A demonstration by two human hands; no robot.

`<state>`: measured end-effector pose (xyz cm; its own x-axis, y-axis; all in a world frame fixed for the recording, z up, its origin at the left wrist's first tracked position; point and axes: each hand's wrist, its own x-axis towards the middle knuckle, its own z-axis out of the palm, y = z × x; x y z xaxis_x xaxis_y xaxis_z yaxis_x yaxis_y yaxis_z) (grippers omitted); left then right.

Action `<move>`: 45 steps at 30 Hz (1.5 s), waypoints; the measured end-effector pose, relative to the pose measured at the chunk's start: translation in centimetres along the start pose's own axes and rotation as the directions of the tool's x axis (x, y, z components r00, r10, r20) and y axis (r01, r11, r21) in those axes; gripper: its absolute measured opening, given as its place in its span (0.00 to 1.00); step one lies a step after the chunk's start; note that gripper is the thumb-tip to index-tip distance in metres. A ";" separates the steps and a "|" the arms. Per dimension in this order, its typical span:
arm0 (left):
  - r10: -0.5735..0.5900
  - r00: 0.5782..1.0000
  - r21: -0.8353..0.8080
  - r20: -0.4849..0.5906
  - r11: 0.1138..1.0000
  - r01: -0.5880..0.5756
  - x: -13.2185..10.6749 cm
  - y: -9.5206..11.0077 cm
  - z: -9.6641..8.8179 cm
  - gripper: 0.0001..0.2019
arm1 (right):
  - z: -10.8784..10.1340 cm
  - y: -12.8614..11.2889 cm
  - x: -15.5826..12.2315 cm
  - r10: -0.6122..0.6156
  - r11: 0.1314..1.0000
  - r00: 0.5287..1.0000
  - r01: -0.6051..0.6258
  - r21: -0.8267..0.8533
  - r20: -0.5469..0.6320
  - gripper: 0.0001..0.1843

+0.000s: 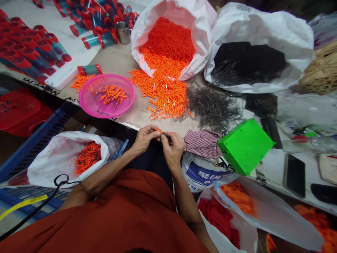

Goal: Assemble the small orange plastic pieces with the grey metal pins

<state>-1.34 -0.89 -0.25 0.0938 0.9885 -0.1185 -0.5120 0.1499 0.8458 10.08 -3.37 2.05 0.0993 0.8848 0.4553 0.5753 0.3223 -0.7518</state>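
Head view: your left hand and right hand both pinch a small orange plastic peg at the edge of the surface, fingers hiding most of it; a checked fabric cloth lies just beside.

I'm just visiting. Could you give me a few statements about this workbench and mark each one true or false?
1. The left hand and right hand pinch a small orange plastic piece between their fingertips. True.
2. The round pink plastic basket is empty. False: some orange pieces lie in it.
3. The white plastic sack spills a heap of orange pieces onto the table. True.
4. The bright green perforated plastic box lies left of the hands. False: it lies to their right, beside the checked cloth.
5. The pile of dark metal pins lies right of the heap of orange pieces. True.
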 end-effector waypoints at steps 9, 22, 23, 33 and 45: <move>0.051 0.993 0.132 0.108 0.989 -0.065 0.3 0.3 -0.9 0.06 | -0.6 -0.3 0.3 0.094 0.993 0.993 -0.099 0.063 0.077 0.06; 0.053 0.994 0.179 0.095 0.981 -0.070 -0.2 0.6 -0.6 0.05 | -0.9 0.2 0.4 0.130 0.982 0.981 -0.148 0.117 0.143 0.07; 0.020 0.996 0.131 0.088 0.991 -0.032 -0.2 0.6 -0.5 0.05 | -0.8 0.3 0.3 0.104 0.987 0.986 -0.118 0.110 0.130 0.07; -0.107 0.991 -0.035 0.082 0.993 0.110 0.0 0.9 -0.2 0.08 | -1.3 0.2 0.8 0.033 0.997 0.984 -0.045 0.060 0.176 0.05; 0.028 0.999 0.088 0.043 0.996 -0.032 -0.4 0.4 -0.1 0.07 | -0.9 -0.3 0.1 -0.013 0.997 0.997 0.018 -0.079 0.070 0.08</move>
<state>-1.66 -1.19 0.12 0.1163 0.9906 -0.0718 -0.4377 0.1160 0.8916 10.64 -3.62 2.73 0.0348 0.9020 0.4303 0.6390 0.3110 -0.7036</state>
